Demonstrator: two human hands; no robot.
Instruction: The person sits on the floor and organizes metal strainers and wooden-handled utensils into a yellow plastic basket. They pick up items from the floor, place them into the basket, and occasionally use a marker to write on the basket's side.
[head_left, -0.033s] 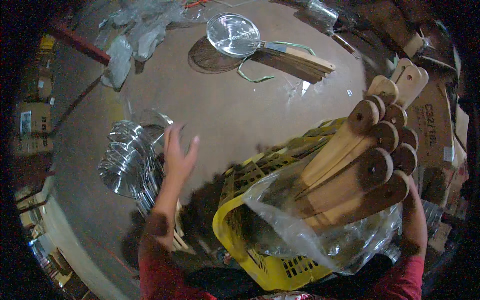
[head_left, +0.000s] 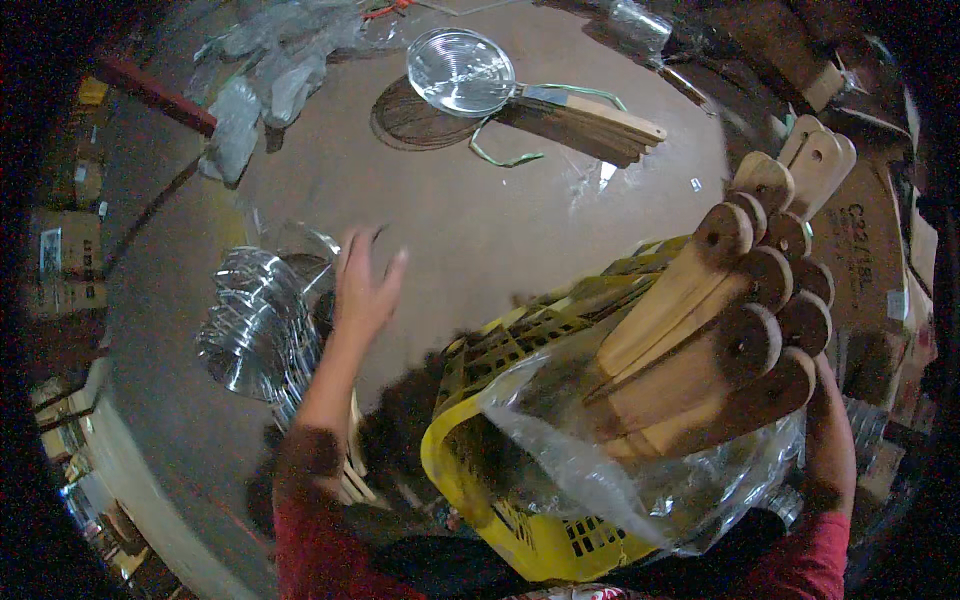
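My left hand (head_left: 366, 285) is raised over the floor with its fingers spread and nothing in it. Just left of it lies a pile of shiny round metal strainers (head_left: 250, 335), nested together; pale wooden handle ends show below my forearm. On the right, a bundle of flat wooden handles (head_left: 690, 370), rounded and holed at the ends, leans out of a clear plastic bag (head_left: 570, 450). The bag sits in a yellow plastic basket (head_left: 455, 440). My right forearm (head_left: 830, 440) reaches up along the far side of the handles, which hide my right hand and its fingers.
Farther off lies another strainer stack (head_left: 460, 72), its wooden handles tied with green string (head_left: 505, 160). Crumpled clear plastic (head_left: 290, 85) rests at the upper left beside a dark red bar (head_left: 155, 95). Cardboard boxes stand at the right (head_left: 860, 250) and left (head_left: 70, 260).
My left hand has shifted slightly right, away from the strainer pile, its fingers still apart. The wooden handles and my right arm have hardly moved.
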